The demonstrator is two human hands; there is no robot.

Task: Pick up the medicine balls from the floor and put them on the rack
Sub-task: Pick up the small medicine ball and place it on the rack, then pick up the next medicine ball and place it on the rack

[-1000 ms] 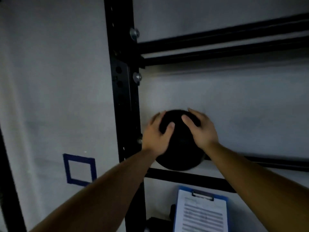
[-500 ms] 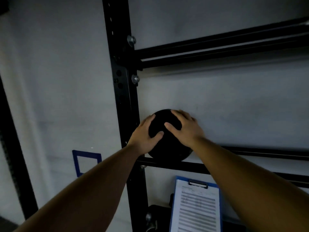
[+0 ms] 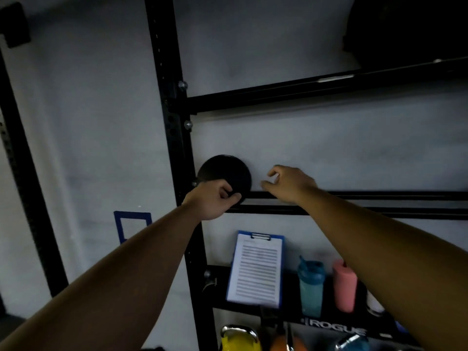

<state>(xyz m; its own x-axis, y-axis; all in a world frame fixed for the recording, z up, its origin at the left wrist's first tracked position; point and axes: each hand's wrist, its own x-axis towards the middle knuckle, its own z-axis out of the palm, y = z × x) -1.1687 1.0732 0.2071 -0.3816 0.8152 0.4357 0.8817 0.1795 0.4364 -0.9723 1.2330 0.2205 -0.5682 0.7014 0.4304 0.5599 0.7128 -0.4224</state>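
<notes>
**Letting go of a ball seated on the rack rails**

Both hands have come off the top of the medicine ball (image 3: 225, 174) since half a second ago: then they cupped it from either side, now the right hand (image 3: 288, 184) floats clear of it to the right, and the left hand (image 3: 214, 200) has slid down to the near lower edge. The right hand's fingers are loosely curled, holding nothing, just beside the ball without touching it. The left hand is half closed, its fingers curled against the ball's underside; whether it grips or only steadies, I cannot tell.

The ball sits at the far left end of the rack (image 3: 354, 201), on the two horizontal rails, tight beside the black upright (image 3: 177, 138).

To finish this step well, the left hand should probably ease off slowly, checking that the ball rests settled between both rails and does not roll right along them. Keeping the right hand near as a stop seems sensible until the ball is plainly still. Below stand a clipboard (image 3: 255, 269), a teal bottle (image 3: 311, 287) and a pink bottle (image 3: 345, 285), which a dropped ball would strike.
</notes>
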